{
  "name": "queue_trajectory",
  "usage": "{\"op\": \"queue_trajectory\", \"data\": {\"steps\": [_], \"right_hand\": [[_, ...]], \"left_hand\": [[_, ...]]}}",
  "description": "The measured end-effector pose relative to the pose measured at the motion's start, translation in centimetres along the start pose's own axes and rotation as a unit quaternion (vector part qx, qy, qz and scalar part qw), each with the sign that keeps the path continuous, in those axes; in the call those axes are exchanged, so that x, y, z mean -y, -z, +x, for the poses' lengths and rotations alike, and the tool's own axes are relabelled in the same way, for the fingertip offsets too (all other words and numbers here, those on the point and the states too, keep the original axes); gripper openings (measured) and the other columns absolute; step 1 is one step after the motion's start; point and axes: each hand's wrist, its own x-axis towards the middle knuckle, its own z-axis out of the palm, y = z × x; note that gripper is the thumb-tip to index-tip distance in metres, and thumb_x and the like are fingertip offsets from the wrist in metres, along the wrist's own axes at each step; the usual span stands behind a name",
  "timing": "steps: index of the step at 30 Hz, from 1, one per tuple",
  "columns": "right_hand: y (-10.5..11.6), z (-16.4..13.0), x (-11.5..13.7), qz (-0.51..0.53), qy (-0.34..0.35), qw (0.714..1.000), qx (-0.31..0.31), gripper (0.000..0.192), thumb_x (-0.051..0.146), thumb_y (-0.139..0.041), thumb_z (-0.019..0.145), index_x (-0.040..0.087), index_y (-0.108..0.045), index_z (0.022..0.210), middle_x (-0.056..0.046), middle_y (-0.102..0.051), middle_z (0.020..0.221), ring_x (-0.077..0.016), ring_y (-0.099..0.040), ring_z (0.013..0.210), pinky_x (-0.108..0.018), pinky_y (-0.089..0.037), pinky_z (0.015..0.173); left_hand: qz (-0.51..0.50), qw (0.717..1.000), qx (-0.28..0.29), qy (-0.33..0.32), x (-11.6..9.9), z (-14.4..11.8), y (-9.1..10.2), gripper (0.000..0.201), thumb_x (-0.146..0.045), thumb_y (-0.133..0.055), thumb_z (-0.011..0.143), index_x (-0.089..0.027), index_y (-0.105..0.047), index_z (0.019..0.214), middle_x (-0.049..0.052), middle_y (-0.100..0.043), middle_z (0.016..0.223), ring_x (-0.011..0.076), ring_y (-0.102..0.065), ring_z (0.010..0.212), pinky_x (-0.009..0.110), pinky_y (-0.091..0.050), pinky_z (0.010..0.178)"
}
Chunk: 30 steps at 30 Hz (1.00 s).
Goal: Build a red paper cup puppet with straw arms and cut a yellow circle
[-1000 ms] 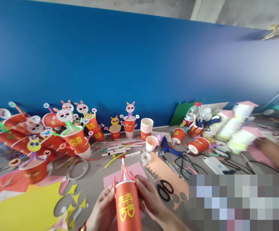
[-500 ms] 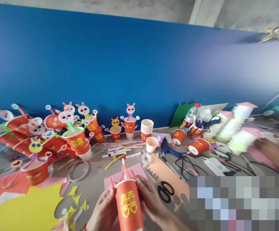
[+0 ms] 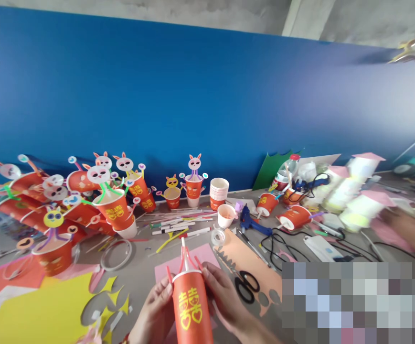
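At the near edge of the table, the left hand [image 3: 154, 313] and the right hand [image 3: 225, 301] clasp a red paper cup [image 3: 192, 310] between them, each hand wrapped around one side of it with the fingers curled against its wall. The cup is held bottom end up, tilted a little away from the person, with a yellow emblem facing the camera. From its top stick a white stick and thin red stems [image 3: 185, 255], rising above the fingertips. Just beyond the cup a pink sheet of paper [image 3: 203, 255] lies flat on the grey table [image 3: 143, 267]. To the right of the hands, black scissors [image 3: 246, 285] rest on an orange paper strip [image 3: 245, 260] with a toothed edge. A roll of clear tape [image 3: 217, 235] sits beyond that, and a blue glue gun [image 3: 248, 220] lies farther right with its black cord trailing. On the near left lies yellow paper [image 3: 38, 313] with shapes cut out. Along the far left, against the blue wall [image 3: 193, 105], stands a crowd of finished red cups with paper rabbit heads [image 3: 100, 191]. A stack of white-rimmed cups [image 3: 218, 191] stands near the middle. At the far right another person's arm [image 3: 413, 231] is blurred.
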Motion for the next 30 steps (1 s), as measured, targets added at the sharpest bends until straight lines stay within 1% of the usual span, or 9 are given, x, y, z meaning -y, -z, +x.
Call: {"op": "queue_trajectory", "data": {"steps": [3, 6, 10, 14, 15, 20, 25, 27, 30], "right_hand": [[-0.08, -0.09, 0.26, 0.015, -0.003, 1.000, 0.000, 0.048, 0.059, -0.074, 0.077, 0.018, -0.049, 0.071, 0.010, -0.042, 0.051, -0.0024, -0.033, 0.037, -0.015, -0.022, 0.035], [-0.02, -0.08, 0.10, 0.012, -0.001, 1.000, 0.002, 0.047, 0.058, -0.073, 0.079, 0.018, -0.049, 0.072, 0.010, -0.041, 0.049, -0.0018, -0.031, 0.033, -0.015, -0.018, 0.033], [0.09, -0.07, -0.23, 0.001, 0.002, 1.000, -0.002, 0.047, 0.059, -0.072, 0.079, 0.019, -0.048, 0.072, 0.011, -0.041, 0.046, -0.0017, -0.032, 0.031, -0.015, -0.015, 0.032], [0.00, -0.21, -0.03, -0.013, 0.005, 1.000, -0.001, 0.049, 0.062, -0.070, 0.079, 0.019, -0.047, 0.070, 0.011, -0.041, 0.045, -0.0011, -0.029, 0.030, -0.015, -0.013, 0.033], [-0.04, -0.25, 0.06, -0.016, 0.006, 1.000, -0.001, 0.050, 0.062, -0.070, 0.079, 0.019, -0.046, 0.070, 0.011, -0.041, 0.045, -0.0011, -0.029, 0.030, -0.016, -0.013, 0.033], [-0.16, -0.39, 0.21, -0.026, 0.001, 1.000, -0.004, 0.053, 0.066, -0.069, 0.077, 0.020, -0.045, 0.068, 0.011, -0.040, 0.046, -0.0015, -0.027, 0.031, -0.016, -0.014, 0.032], [-0.03, -0.21, -0.32, -0.036, 0.011, 0.999, -0.008, 0.053, 0.066, -0.069, 0.077, 0.020, -0.045, 0.068, 0.010, -0.040, 0.049, -0.0022, -0.028, 0.035, -0.016, -0.016, 0.034], [0.07, -0.10, -0.49, -0.040, 0.017, 0.999, -0.006, 0.052, 0.066, -0.069, 0.077, 0.020, -0.046, 0.069, 0.010, -0.038, 0.049, -0.0024, -0.028, 0.035, -0.016, -0.018, 0.034], [0.28, -0.12, -0.51, -0.038, 0.021, 0.999, -0.007, 0.051, 0.065, -0.070, 0.076, 0.020, -0.049, 0.070, 0.010, -0.037, 0.050, -0.0031, -0.030, 0.035, -0.016, -0.022, 0.033]], "left_hand": [[-0.002, 1.000, 0.001, 0.001, 0.14, 0.04, -0.10, 0.011, -0.022, -0.083, 0.074, -0.014, -0.074, 0.074, 0.004, -0.075, 0.071, 0.0154, -0.068, 0.064, 0.024, -0.050, 0.066], [0.006, 1.000, -0.005, -0.004, 0.19, -0.02, -0.35, 0.013, -0.023, -0.083, 0.073, -0.014, -0.074, 0.075, 0.004, -0.075, 0.072, 0.0154, -0.067, 0.064, 0.025, -0.050, 0.068], [0.017, 1.000, -0.007, 0.007, 0.09, -0.15, -0.47, 0.019, -0.031, -0.080, 0.077, -0.014, -0.075, 0.084, 0.008, -0.076, 0.082, 0.0183, -0.069, 0.068, 0.031, -0.052, 0.075], [0.009, 1.000, 0.006, 0.003, 0.16, -0.09, -0.32, 0.010, -0.023, -0.080, 0.076, -0.015, -0.075, 0.078, 0.005, -0.075, 0.074, 0.0168, -0.069, 0.067, 0.027, -0.052, 0.071], [0.009, 1.000, 0.011, 0.001, 0.21, -0.06, -0.32, 0.010, -0.023, -0.081, 0.076, -0.015, -0.075, 0.078, 0.005, -0.075, 0.073, 0.0172, -0.069, 0.067, 0.028, -0.052, 0.072], [0.021, 0.999, 0.035, -0.003, 0.53, -0.03, -0.57, 0.014, -0.027, -0.080, 0.077, -0.015, -0.077, 0.083, 0.008, -0.076, 0.075, 0.0224, -0.071, 0.073, 0.038, -0.052, 0.084], [0.018, 0.999, 0.032, -0.005, 0.57, 0.07, -0.35, 0.014, -0.028, -0.081, 0.075, -0.016, -0.076, 0.080, 0.008, -0.075, 0.072, 0.0233, -0.071, 0.074, 0.039, -0.051, 0.087], [0.019, 0.999, 0.026, -0.007, 0.40, 0.04, -0.28, 0.015, -0.029, -0.081, 0.075, -0.016, -0.075, 0.080, 0.007, -0.075, 0.072, 0.0236, -0.072, 0.074, 0.039, -0.051, 0.086], [0.018, 0.999, 0.020, -0.018, 0.01, -0.24, -0.50, 0.014, -0.029, -0.079, 0.077, -0.017, -0.074, 0.081, 0.007, -0.076, 0.079, 0.0229, -0.072, 0.077, 0.037, -0.051, 0.085]]}}
